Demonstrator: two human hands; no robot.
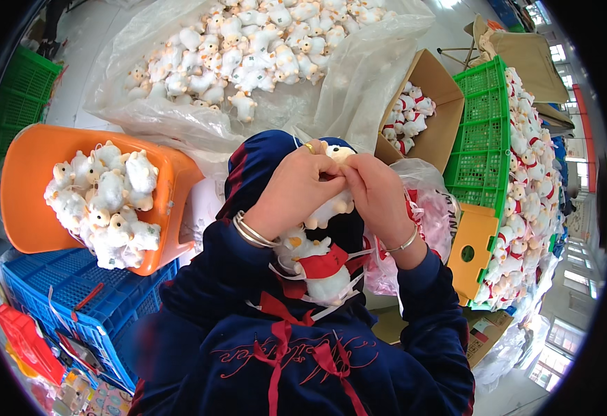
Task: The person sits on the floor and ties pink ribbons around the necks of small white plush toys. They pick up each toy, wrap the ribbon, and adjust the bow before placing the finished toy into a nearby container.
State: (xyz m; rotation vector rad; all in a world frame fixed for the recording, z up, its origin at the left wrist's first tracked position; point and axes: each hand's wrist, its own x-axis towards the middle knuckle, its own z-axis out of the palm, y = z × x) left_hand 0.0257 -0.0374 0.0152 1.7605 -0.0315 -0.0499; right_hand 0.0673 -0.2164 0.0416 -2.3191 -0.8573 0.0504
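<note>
Above my lap, a small white plush toy with a cream-coloured head is held between my two hands. My left hand is closed on it from the left, fingertips at the neck. From the other side my right hand pinches at the same spot, its fingertips meeting those of the left. Anything thin between the fingertips is hidden. Just below lies another plush toy wearing a red scarf, with red and white ribbons around it on my dark blue clothes.
An orange plastic chair at left bears several white plush toys, beside a blue crate. A clear plastic sheet ahead carries a large heap. At right stand a cardboard box and a green crate, near scarfed toys.
</note>
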